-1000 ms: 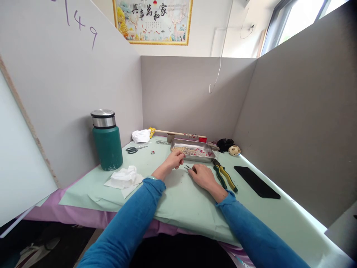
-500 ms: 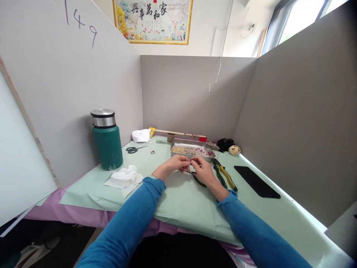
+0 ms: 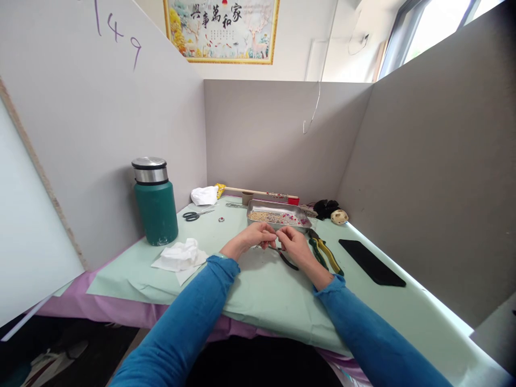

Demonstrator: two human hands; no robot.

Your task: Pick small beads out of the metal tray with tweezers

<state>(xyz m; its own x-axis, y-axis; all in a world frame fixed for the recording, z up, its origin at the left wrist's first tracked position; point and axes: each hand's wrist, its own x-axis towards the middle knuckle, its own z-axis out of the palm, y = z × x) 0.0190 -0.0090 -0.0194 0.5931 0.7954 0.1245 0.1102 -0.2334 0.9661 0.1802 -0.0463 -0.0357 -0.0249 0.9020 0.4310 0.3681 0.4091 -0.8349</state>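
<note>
My left hand (image 3: 255,237) and my right hand (image 3: 295,243) meet fingertip to fingertip over the green mat (image 3: 250,285), just in front of a metal tray (image 3: 278,214) filled with small beads. Both hands are pinched closed on something small between them that I cannot make out. A dark-handled small pliers (image 3: 287,260) lies on the mat under my right hand. It looks untouched, though my hand hides its tip.
Green-and-yellow pliers (image 3: 325,254) lie right of my right hand, a black phone (image 3: 371,262) beyond. A green flask (image 3: 155,202) and crumpled tissue (image 3: 179,256) sit at left, scissors (image 3: 194,215) behind. Grey partition walls enclose the desk on three sides.
My right hand lifted off the small pliers on the mat and came up to meet my left hand; both now pinch together in front of the tray.
</note>
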